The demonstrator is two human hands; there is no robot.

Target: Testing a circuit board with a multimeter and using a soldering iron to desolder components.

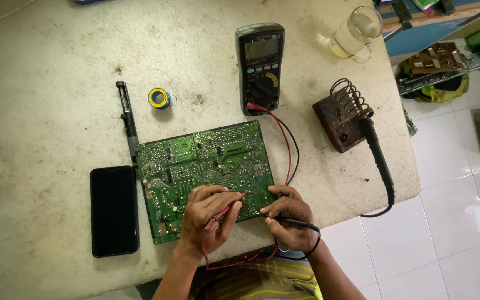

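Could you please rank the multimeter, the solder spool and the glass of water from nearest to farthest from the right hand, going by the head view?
Measured from the right hand, which holds the black probe at the circuit board's near edge:
1. Multimeter, straight beyond the board.
2. Solder spool, beyond the board to the left.
3. Glass of water, at the table's far right corner.

1. This is a small electronics repair workshop, set up at a worn, stained pale desk (45, 66).
2. A green circuit board (206, 172) lies in the middle of the desk, solder side up.
3. A black multimeter (260, 66) with red and black leads sits just beyond it.
4. On the right, a soldering iron (377, 158) rests in a rusty coil stand (342, 119).
5. A solder spool (159, 98) and a desoldering pump (128, 119) lie on the left.
6. Loose boards (437, 58) are piled at far right above a white tiled floor (456, 222).
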